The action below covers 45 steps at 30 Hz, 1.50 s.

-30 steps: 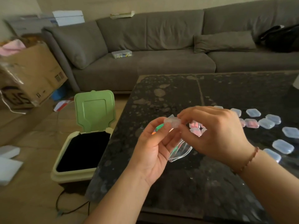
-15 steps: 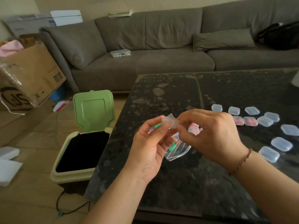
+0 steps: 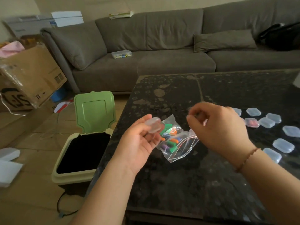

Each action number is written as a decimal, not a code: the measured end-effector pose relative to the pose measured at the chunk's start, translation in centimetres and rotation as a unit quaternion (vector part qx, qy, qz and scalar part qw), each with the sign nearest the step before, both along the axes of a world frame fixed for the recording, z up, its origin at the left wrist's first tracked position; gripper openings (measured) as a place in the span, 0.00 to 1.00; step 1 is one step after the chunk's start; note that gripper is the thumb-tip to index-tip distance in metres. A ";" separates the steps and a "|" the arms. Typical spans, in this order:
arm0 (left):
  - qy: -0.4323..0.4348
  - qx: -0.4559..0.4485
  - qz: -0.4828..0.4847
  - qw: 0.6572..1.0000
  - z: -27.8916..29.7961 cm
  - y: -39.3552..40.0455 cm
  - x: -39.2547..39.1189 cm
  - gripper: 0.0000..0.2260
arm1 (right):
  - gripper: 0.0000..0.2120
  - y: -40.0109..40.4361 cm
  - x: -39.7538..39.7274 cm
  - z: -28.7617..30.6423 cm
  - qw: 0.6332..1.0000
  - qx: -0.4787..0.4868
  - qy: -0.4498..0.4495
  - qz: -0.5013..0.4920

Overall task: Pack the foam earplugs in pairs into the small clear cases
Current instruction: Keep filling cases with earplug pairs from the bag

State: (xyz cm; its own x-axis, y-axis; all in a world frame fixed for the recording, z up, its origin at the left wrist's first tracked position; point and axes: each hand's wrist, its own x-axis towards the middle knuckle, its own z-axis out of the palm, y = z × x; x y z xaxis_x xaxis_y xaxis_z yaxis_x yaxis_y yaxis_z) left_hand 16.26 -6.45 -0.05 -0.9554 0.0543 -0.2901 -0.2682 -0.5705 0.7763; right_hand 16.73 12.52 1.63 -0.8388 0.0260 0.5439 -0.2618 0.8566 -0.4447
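Left hand (image 3: 139, 140) now alone grips the clear case (image 3: 153, 124); right hand (image 3: 217, 127) has pulled away, fingers curled.

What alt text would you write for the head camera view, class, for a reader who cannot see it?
A person's left hand holds a small clear case above a zip bag of coloured earplugs on a dark table, the right hand raised beside it. More clear cases lie to the right.

Both forearms are bare; a thin brown beaded bracelet (image 3: 246, 159) circles the right wrist.
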 end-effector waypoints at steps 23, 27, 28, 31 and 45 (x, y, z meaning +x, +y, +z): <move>-0.081 -0.064 0.067 0.992 -1.5 -1.2 -1.6 0.12 | 0.14 -2.0 -1.8 -4.4 0.951 0.209 -0.227 0.007; -0.085 -0.065 0.058 0.993 -1.5 -1.1 -1.5 0.12 | 0.14 -2.2 -1.8 -4.3 0.947 0.250 -0.202 0.019; -0.086 -0.062 0.056 0.993 -1.5 -1.1 -1.6 0.13 | 0.15 -2.3 -1.8 -4.4 0.945 0.259 -0.199 0.023; -0.090 -0.050 0.051 0.993 -1.6 -0.8 -1.7 0.14 | 0.17 -2.3 -1.7 -4.2 0.943 0.272 -0.189 0.033; -0.111 -0.030 0.053 0.992 -1.9 -1.0 -1.8 0.19 | 0.10 -2.6 -2.3 -4.9 0.945 0.297 -0.128 0.048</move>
